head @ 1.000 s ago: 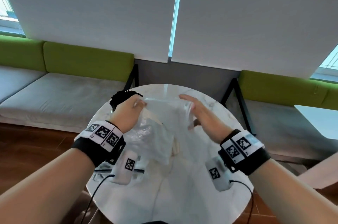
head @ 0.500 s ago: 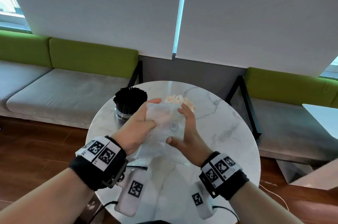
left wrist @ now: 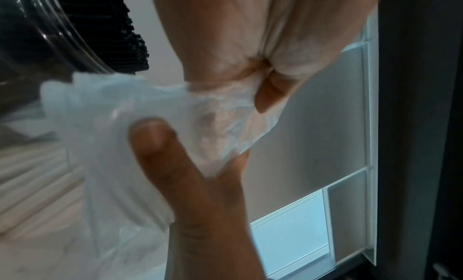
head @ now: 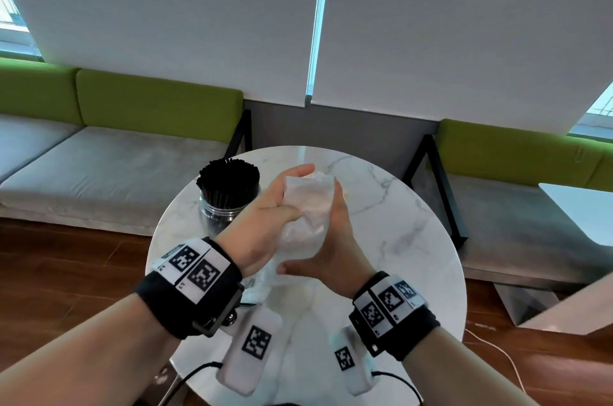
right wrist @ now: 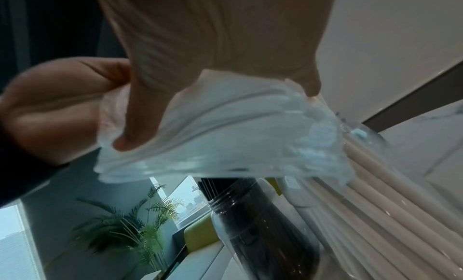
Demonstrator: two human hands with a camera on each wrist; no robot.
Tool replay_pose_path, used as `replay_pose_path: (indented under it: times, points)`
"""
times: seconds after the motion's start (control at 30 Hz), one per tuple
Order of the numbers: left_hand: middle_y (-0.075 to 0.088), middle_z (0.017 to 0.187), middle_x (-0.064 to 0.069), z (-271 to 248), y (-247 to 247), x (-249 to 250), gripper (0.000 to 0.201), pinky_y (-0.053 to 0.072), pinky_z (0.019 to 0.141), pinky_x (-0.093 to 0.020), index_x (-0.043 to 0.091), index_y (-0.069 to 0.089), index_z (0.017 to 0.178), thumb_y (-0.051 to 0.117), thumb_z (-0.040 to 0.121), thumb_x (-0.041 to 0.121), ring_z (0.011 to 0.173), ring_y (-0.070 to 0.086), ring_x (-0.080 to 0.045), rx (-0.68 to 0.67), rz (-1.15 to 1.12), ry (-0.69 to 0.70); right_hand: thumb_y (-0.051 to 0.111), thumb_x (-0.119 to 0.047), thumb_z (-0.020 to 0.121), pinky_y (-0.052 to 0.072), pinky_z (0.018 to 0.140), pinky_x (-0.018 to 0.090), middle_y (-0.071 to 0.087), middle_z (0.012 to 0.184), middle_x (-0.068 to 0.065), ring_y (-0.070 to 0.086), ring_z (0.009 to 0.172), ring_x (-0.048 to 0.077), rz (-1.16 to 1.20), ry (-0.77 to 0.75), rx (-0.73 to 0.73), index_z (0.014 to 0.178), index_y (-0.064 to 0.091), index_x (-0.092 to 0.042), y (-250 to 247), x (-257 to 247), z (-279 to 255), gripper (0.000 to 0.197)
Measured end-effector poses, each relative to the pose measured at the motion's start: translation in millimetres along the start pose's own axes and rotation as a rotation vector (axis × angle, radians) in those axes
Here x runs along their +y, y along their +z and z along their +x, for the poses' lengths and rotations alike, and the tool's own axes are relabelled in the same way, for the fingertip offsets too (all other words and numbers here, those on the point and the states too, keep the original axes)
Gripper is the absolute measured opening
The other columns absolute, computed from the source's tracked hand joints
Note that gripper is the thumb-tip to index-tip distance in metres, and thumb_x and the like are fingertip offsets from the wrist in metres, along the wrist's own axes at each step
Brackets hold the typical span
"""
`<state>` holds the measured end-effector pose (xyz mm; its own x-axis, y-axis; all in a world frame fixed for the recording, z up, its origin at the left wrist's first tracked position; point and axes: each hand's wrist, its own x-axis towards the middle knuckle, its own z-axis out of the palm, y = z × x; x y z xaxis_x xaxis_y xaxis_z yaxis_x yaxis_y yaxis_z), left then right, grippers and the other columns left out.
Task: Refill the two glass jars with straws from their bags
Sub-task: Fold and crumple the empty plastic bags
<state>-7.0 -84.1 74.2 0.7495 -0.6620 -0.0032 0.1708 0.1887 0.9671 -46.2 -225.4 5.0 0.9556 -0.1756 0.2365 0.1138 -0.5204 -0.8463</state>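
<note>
Both hands, left [head: 265, 223] and right [head: 326, 253], clasp the crumpled bag [head: 306, 216], which looks light, limp and slippery, likely best gripped bunched at the middle.

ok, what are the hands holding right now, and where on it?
Both hold the clear plastic bag: left hand grips its left side, right hand its right side and lower end.

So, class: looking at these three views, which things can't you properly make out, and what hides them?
- Second jar: in the head view, hidden behind both hands and the plastic bag.
- Black-straw jar: head view, base covered by the left hand.
- Bag contents: all views, blurred, crumpled film.
- Right hand: fingers behind the bag.
</note>
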Motion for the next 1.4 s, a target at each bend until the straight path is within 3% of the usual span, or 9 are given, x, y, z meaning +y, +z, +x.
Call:
replay_pose_path:
  times: [0.17, 0.3, 0.43, 0.57, 0.8, 0.9, 1.03, 1.17, 1.4]
  points:
    - [0.06, 0.109, -0.012, 7, -4, 0, 0.061, 0.05, 0.08, -0.043, 0.038, 0.053, 0.116, 0.037, 0.087, -0.013, 0.093, 0.06, -0.026, 0.128, -0.035, 0.004, 0.079, -0.027, 0.071, 0.052, 0.081, 0.029, 0.061, 0.108, -0.013, 0.064, 0.098, 0.012, -0.176, 0.016, 0.053, 0.137, 0.029, -0.03, -6, -16, -2, 0.083]
    - [0.051, 0.122, 0.0, 8, -23, -4, 0.064, 0.044, 0.096, -0.039, 0.043, 0.039, 0.125, 0.056, 0.081, 0.001, 0.108, 0.053, -0.016, 0.299, 0.735, 0.357, 0.065, -0.02, 0.081, 0.051, 0.074, 0.04, 0.068, 0.097, 0.007, 0.064, 0.088, 0.032, -0.464, 0.008, -0.007, 0.122, 0.044, -0.017, -15, -14, 4, 0.046]
    - [0.031, 0.146, 0.016, 6, -23, -6, 0.074, 0.02, 0.114, -0.031, 0.041, 0.03, 0.137, 0.059, 0.072, 0.06, 0.135, 0.025, -0.006, -0.029, 1.495, 0.391, 0.06, -0.018, 0.085, 0.05, 0.071, 0.038, 0.068, 0.098, 0.013, 0.064, 0.088, 0.032, -0.621, -0.174, -0.253, 0.126, 0.044, -0.007, -18, -24, 11, 0.045]
    - [0.06, 0.113, 0.008, 14, -42, -10, 0.036, 0.041, 0.094, -0.025, 0.024, 0.058, 0.114, 0.061, 0.084, 0.044, 0.108, 0.054, -0.01, 0.053, 1.298, 0.363, 0.068, -0.028, 0.075, 0.047, 0.073, 0.037, 0.063, 0.102, 0.004, 0.059, 0.091, 0.027, -0.643, -0.2, -0.179, 0.125, 0.043, -0.014, -22, -20, 4, 0.057]
    - [0.06, 0.099, 0.005, 24, -42, -11, 0.033, 0.032, 0.082, -0.015, 0.012, 0.06, 0.102, 0.045, 0.088, 0.038, 0.095, 0.053, -0.012, 0.199, 1.179, 0.519, 0.068, -0.032, 0.082, 0.05, 0.073, 0.036, 0.065, 0.093, -0.003, 0.062, 0.084, 0.02, -0.438, -0.014, -0.121, 0.105, 0.05, -0.019, -41, -29, 11, 0.032]
    - [0.059, 0.104, 0.001, 28, -40, -15, 0.042, 0.038, 0.089, -0.026, 0.016, 0.058, 0.108, 0.034, 0.087, 0.043, 0.098, 0.052, -0.014, 0.248, 1.137, 0.504, 0.074, -0.022, 0.08, 0.047, 0.068, 0.015, 0.063, 0.09, -0.011, 0.06, 0.078, -0.002, -0.112, -0.001, -0.047, 0.104, 0.053, -0.025, -51, -36, 19, 0.032]
    - [0.046, 0.129, 0.006, 19, -10, -29, 0.054, 0.034, 0.102, -0.023, 0.024, 0.046, 0.13, 0.035, 0.086, 0.052, 0.119, 0.04, 0.005, 0.156, 0.681, 0.338, 0.068, -0.014, 0.083, 0.048, 0.077, 0.015, 0.061, 0.101, -0.013, 0.059, 0.09, -0.004, 0.139, -0.038, 0.07, 0.108, 0.051, -0.028, -55, -41, 26, 0.033]
    - [0.036, 0.144, 0.01, 16, 10, -29, 0.076, 0.037, 0.106, -0.046, 0.044, 0.031, 0.137, 0.046, 0.07, 0.076, 0.131, 0.04, -0.009, 0.021, 0.134, 0.015, 0.059, -0.007, 0.09, 0.045, 0.071, 0.01, 0.056, 0.105, -0.002, 0.055, 0.084, -0.01, 0.294, -0.062, 0.13, 0.116, 0.047, -0.014, -36, -46, 23, 0.03]
    - [0.066, 0.112, -0.016, 17, 10, -14, 0.041, 0.055, 0.081, -0.035, 0.006, 0.057, 0.12, 0.054, 0.091, 0.035, 0.101, 0.066, -0.026, -0.028, -0.068, -0.033, 0.035, -0.039, 0.093, 0.022, 0.109, 0.021, 0.033, 0.133, 0.0, 0.03, 0.126, 0.008, -0.23, -0.354, -0.016, 0.148, 0.016, -0.017, -11, -23, 9, 0.063]
